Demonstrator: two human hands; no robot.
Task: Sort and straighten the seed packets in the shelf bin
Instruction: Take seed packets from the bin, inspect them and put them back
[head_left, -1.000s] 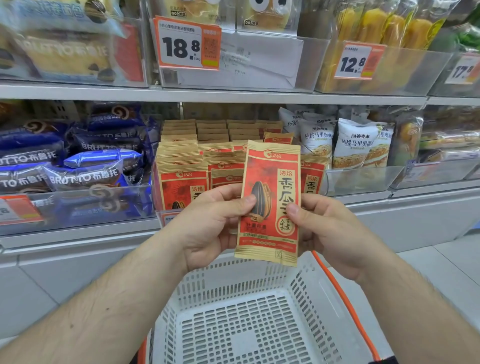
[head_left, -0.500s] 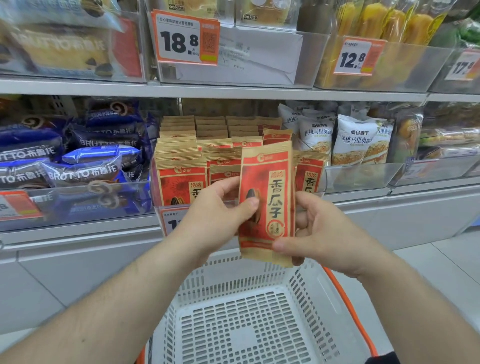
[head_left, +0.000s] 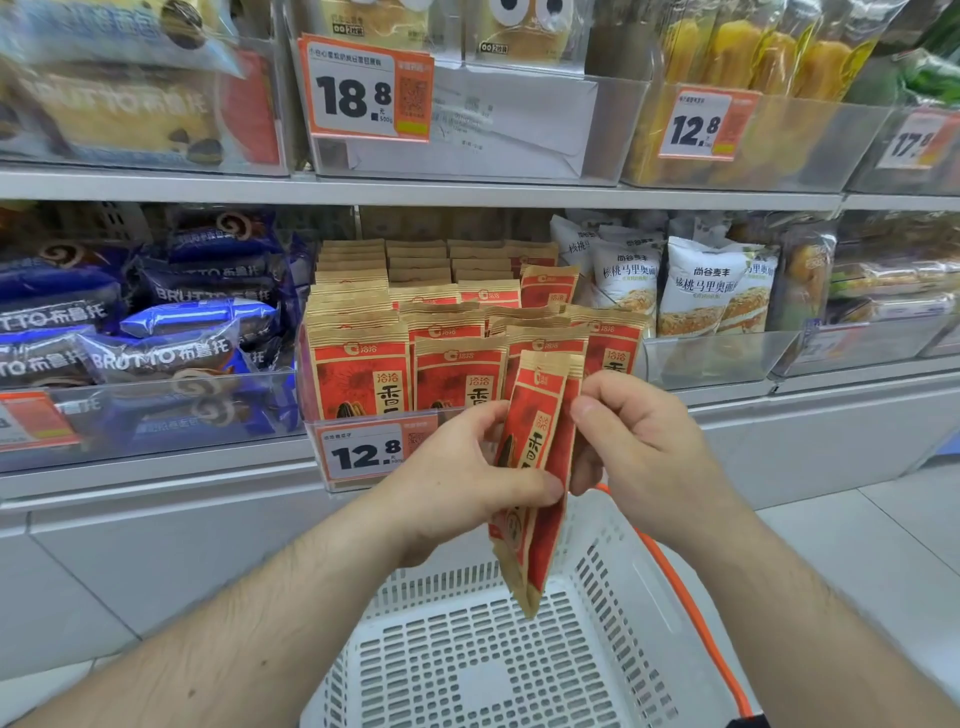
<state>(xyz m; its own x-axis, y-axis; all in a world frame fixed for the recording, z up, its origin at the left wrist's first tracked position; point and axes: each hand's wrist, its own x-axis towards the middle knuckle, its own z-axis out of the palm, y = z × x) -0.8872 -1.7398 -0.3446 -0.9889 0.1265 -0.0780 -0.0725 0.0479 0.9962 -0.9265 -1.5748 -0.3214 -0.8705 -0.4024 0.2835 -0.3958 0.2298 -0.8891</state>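
A red and tan seed packet (head_left: 537, 462) hangs in front of the shelf, turned nearly edge-on, its lower end above the basket. My left hand (head_left: 457, 478) pinches its left side, thumb across the front. My right hand (head_left: 639, 452) holds the right edge with curled fingers. Behind them a clear shelf bin (head_left: 358, 457) with a 12.8 price tag holds several rows of matching seed packets (head_left: 363, 364), mostly upright, the right rows a little uneven.
A white perforated basket (head_left: 613, 613) with an orange rim sits below my hands. Blue snack bags (head_left: 166, 353) fill the bin to the left, white bread bags (head_left: 701, 291) the bin to the right. The upper shelf (head_left: 415, 189) overhangs the bins.
The packet has turned from facing me to nearly edge-on and dropped lower. Both hands moved right and down with it. The bin's price tag has come into view.
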